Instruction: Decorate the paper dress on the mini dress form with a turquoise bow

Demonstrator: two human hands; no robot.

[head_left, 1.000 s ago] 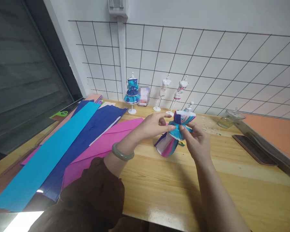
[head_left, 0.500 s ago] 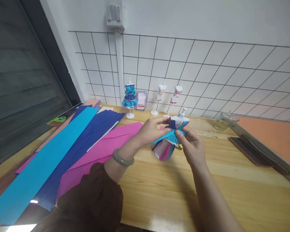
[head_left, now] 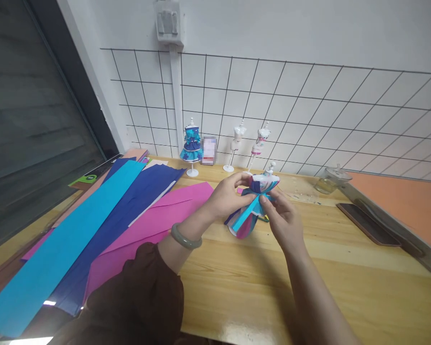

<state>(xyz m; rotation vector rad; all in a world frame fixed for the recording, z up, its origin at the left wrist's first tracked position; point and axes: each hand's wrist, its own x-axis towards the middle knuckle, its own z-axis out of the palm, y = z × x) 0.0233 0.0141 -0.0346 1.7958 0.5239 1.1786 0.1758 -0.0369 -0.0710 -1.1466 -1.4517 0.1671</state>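
Observation:
Above the table I hold a miniature dress-form mannequin [head_left: 270, 168] in a striped paper dress [head_left: 244, 231] of purple, pink, blue and white. My left hand [head_left: 227, 195] grips the dressed form from the left, fingers behind the bodice and thumb at the waist. A narrow light-blue paper strip [head_left: 244, 216] lies across the waist and its loose end slants down over the skirt. With thumb and fingers, my right hand [head_left: 284, 216] pinches the strip at the right of the waist. The mannequin's stand is hidden.
Blue [head_left: 93, 211], navy and pink paper sheets [head_left: 154, 223] cover the table's left. Behind stand a dressed mannequin [head_left: 192, 143] and two more white forms [head_left: 238, 136]. A lidded glass jar [head_left: 332, 179] and a dark phone-like slab [head_left: 368, 224] lie right.
The strip's loose end has swung from pointing left to hanging down in front of the skirt. Both hands keep nearly the same place on the dress.

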